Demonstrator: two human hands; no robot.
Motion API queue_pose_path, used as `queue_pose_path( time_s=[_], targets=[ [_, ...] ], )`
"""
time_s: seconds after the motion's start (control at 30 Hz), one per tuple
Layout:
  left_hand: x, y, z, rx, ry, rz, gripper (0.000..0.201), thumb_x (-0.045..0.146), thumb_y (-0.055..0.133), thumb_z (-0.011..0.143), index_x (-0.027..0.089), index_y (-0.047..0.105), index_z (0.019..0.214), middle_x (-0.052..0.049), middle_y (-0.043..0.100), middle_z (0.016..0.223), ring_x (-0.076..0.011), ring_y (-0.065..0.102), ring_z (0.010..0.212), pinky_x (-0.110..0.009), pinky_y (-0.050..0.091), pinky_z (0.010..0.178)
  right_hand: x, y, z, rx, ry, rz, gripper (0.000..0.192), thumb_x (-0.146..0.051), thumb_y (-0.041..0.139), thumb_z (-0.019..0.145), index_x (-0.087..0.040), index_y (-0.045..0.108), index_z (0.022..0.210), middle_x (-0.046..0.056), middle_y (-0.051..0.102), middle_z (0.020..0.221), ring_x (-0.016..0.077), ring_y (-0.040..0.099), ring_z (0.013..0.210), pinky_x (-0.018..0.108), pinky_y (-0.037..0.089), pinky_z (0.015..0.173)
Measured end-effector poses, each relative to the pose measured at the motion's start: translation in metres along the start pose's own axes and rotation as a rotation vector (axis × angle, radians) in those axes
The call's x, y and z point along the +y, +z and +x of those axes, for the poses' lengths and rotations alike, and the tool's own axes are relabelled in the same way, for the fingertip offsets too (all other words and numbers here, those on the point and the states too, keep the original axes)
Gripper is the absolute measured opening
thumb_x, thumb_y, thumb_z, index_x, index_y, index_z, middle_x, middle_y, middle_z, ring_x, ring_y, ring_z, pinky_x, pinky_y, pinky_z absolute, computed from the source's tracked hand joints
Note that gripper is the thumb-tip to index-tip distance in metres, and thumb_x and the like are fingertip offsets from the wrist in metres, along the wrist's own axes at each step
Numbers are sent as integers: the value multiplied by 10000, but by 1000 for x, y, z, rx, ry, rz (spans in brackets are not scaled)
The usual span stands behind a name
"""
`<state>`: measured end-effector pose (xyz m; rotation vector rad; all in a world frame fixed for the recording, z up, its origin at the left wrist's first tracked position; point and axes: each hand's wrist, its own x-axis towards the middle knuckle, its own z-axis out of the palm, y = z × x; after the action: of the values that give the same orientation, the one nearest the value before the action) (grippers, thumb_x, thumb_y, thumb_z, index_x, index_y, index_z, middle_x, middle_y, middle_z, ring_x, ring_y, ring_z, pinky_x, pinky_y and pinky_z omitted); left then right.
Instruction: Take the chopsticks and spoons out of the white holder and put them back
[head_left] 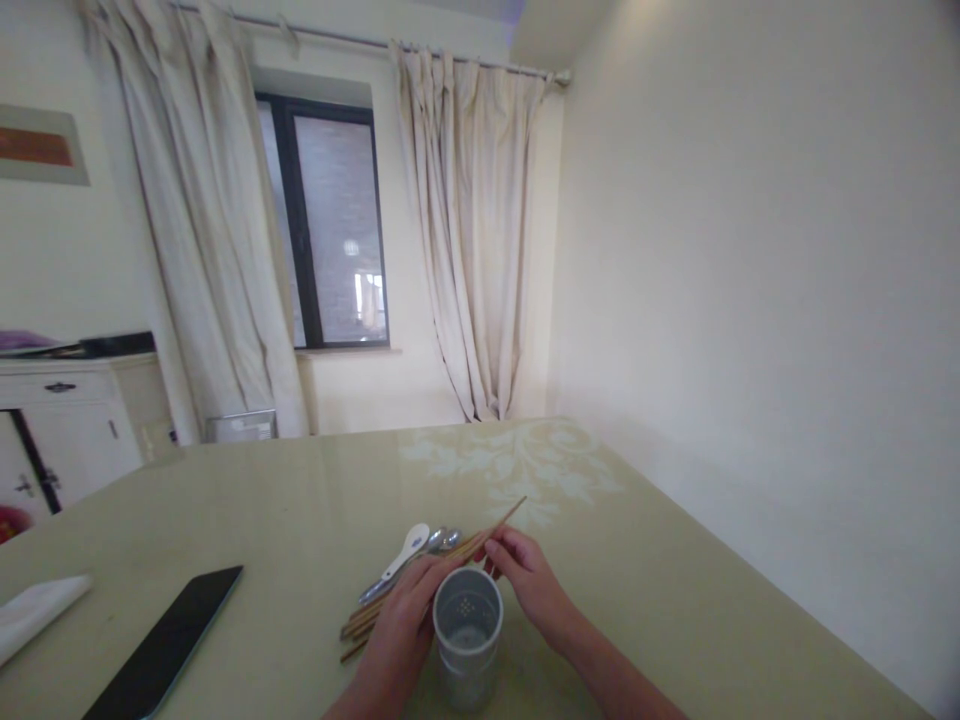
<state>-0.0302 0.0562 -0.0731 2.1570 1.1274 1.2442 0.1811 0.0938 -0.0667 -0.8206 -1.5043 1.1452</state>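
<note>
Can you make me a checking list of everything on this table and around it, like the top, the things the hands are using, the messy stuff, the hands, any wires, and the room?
Surface: pale green glossy table with a white flower pattern at the far end.
Job's things: bundle of wooden chopsticks lying on the table; upright grey holder, holes in its bottom, nothing in it; white spoon and metal spoons beside the chopsticks.
Clutter: dark phone lying flat; white cloth at the left edge.
Hands: left hand on the chopsticks next to the holder; right hand pinching the chopsticks.
Cables: nothing seen.
Surroundings: window, cream curtains, white cabinet, plain wall.
</note>
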Motion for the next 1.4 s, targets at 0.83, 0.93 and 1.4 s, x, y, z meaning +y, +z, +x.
queue_pose_path(
  time_s=[0.83,0.93,1.4],
  targets=[
    [-32,-15,-7,-93,-298,411,229,375,531,949,234,674,838,-80,729,965,-277,673,968,-391,504,909,-108,-18,49,-550,71,-724,226,-234,618,836,-166,805,729,9,750,639,132,639,547,206,416,503],
    [-34,-13,-8,-3,-311,345,314,453,454,989,241,656,876,-76,727,957,-274,677,942,-401,514,886,-94,-22,53,-545,158,-724,248,-246,603,847,-171,806,726,17,755,640,136,657,558,203,434,514],
    [-28,-15,-3,108,-196,95,354,481,499,1007,253,713,1172,-74,754,1036,-239,705,925,-350,564,856,-50,-5,76,-69,43,-172,442,-612,601,897,-175,663,928,95,777,938,217,749,832,301,544,677]
  ],
)
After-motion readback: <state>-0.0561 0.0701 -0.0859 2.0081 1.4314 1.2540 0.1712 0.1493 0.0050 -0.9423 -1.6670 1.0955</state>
